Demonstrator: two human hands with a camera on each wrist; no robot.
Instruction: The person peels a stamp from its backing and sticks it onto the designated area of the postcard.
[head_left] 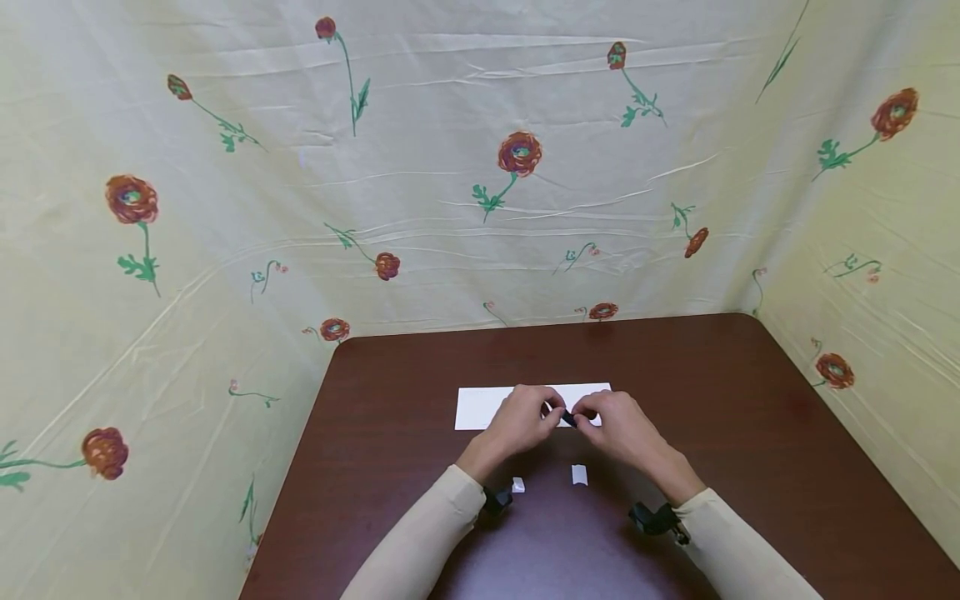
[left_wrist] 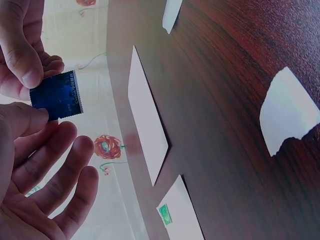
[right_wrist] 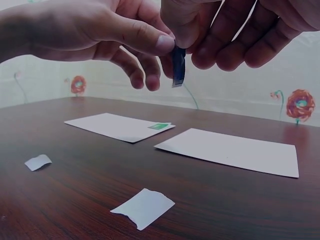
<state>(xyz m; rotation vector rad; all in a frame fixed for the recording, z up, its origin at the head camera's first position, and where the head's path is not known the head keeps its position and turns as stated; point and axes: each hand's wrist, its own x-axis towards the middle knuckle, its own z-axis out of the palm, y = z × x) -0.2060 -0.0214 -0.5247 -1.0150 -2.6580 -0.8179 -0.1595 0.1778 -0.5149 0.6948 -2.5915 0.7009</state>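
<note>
Both hands hold a small dark blue stamp (left_wrist: pixel 59 95) with serrated edges, raised over the table. My left hand (head_left: pixel 517 417) pinches one side of it with thumb and forefinger, its other fingers loosely bent in the left wrist view. On the opposite side my right hand (head_left: pixel 621 427) pinches it, thumb on its face. From the right wrist view the stamp (right_wrist: pixel 178 67) appears nearly edge-on. Behind the hands lie two white envelopes, the left envelope (right_wrist: pixel 112 127) bearing a green stamp (right_wrist: pixel 159 126) at its corner, the right envelope (right_wrist: pixel 235 152) plain.
Two torn white paper scraps lie nearer the person: a left scrap (head_left: pixel 518 485) and a right scrap (head_left: pixel 580 475). The brown table (head_left: pixel 397 492) meets a flower-patterned cloth (head_left: pixel 420 167) at its back and sides. A dark camera mount is on each wrist.
</note>
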